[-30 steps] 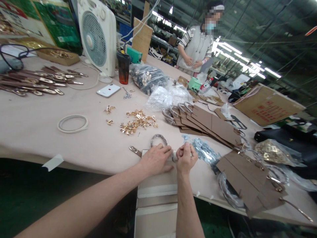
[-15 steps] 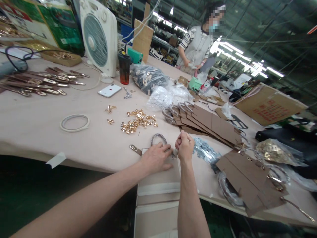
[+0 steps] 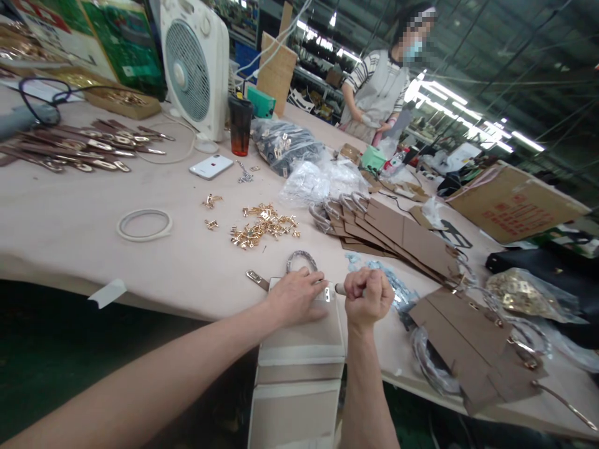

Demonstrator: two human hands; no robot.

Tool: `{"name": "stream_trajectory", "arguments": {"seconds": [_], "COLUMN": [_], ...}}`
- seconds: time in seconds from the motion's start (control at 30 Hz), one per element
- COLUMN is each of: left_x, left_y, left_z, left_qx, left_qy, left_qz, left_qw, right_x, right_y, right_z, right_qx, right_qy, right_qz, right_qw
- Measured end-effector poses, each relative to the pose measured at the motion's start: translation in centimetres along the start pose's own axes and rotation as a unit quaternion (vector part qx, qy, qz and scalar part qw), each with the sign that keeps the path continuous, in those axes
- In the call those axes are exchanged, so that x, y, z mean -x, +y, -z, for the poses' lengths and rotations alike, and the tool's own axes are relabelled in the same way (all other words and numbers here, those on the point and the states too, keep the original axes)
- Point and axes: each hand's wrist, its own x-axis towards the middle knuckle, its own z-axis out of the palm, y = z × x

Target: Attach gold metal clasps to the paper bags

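You have two hands at work on one pale panel point(image 3: 304, 333). It lies at the near edge of the table point(image 3: 70, 231), its long axis running 12 to 6 o'clock, the lower end hanging off the edge. Whether the bands below are separate pieces is unclear.

Your left hand point(image 3: 294, 298) lies flat on the panel's top end, fingers spread and gripping nothing. Your right hand point(image 3: 369, 299), at 3 o'clock from it, is a closed fist around one tool point(image 3: 340, 289). The tool's axis runs 3 to 9 o'clock and only its tip shows, pointing at one small metal fitting point(image 3: 327, 293). The rest is hidden in your fist.

At 12 o'clock lie a heap of gold clasps point(image 3: 264, 224), too many to count, one tape ring point(image 3: 144, 224) and one phone point(image 3: 211, 166). One person point(image 3: 379, 93) stands at the far side.
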Motion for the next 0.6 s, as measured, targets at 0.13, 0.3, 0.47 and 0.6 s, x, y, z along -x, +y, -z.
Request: {"name": "stream_trajectory", "arguments": {"seconds": [0.13,0.3,0.47,0.6], "left_x": [-0.1,-0.1,0.0,0.0], "left_y": [0.1,0.1,0.1,0.1], "left_z": [0.1,-0.1,-0.1,-0.2], "left_qx": [-0.003,-0.007,-0.008,-0.011], "left_qy": [-0.005,0.003,-0.010,-0.011], "left_qz": [0.001,0.001,-0.001,0.001], "left_qw": [1.000,1.000,1.000,1.000], "right_x": [0.3,0.1,0.7,1.4], "right_y": [0.2,-0.9,-0.2,1.3], "right_z": [0.1,0.1,-0.4,-0.1], "right_qx": [0.065,0.036,-0.023,-0.015], "right_qy": [-0.043,-0.013,0.004,-0.006], "right_qz": [-0.078,-0.015,0.053,-0.032], "right_qw": [0.994,0.999,0.998,0.999]}}
